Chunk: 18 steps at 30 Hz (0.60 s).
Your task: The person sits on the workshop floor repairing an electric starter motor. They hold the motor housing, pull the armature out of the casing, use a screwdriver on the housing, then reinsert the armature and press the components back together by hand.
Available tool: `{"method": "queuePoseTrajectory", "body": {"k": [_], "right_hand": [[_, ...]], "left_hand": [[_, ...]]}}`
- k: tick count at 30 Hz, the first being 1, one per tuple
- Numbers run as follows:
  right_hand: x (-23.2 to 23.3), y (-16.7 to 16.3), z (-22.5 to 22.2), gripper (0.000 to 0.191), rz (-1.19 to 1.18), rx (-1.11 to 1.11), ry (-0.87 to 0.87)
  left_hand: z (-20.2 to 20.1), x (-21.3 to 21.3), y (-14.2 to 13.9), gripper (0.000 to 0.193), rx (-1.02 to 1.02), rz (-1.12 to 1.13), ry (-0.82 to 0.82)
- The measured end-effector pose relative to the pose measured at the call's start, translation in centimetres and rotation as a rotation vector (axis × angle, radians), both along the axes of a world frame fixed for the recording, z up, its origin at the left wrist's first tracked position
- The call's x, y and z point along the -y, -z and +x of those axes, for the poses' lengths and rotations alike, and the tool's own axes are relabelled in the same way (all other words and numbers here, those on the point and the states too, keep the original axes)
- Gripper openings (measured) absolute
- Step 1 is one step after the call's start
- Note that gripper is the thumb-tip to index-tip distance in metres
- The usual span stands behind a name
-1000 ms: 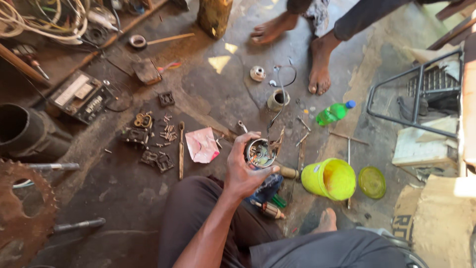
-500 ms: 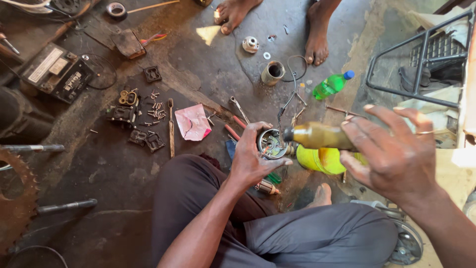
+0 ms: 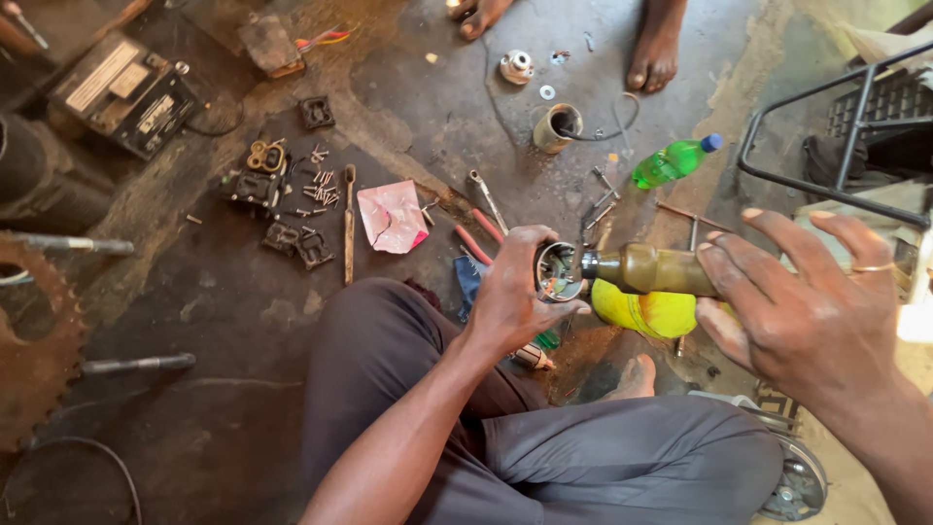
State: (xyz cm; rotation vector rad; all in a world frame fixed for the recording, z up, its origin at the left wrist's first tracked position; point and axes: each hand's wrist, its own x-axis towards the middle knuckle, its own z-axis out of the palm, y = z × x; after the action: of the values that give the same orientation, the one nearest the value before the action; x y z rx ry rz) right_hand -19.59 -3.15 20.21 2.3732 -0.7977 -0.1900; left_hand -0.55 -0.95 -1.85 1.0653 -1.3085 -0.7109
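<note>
My left hand [image 3: 510,301] grips the small round metal housing [image 3: 557,271] above my knee — heavy, rigid, probably greasy, best held by the rim. My right hand [image 3: 807,301] clasps the oil bottle [image 3: 646,269], nozzle at the housing's mouth.
</note>
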Motion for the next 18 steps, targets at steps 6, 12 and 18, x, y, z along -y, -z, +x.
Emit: {"method": "queuePoseTrajectory", "body": {"k": [6, 12, 18], "right_hand": [[0.02, 0.35, 0.32, 0.04, 0.024, 0.003, -0.016], [0.03, 0.65, 0.3, 0.039, 0.031, 0.028, -0.025], [0.01, 0.44, 0.32, 0.039, 0.019, 0.013, -0.032]], "left_hand": [[0.17, 0.05, -0.22, 0.086, -0.001, 0.005, 0.015], [0.16, 0.14, -0.01, 0.086, -0.007, -0.015, 0.007], [-0.01, 0.15, 0.37, 0.089, -0.008, -0.025, 0.004]]}}
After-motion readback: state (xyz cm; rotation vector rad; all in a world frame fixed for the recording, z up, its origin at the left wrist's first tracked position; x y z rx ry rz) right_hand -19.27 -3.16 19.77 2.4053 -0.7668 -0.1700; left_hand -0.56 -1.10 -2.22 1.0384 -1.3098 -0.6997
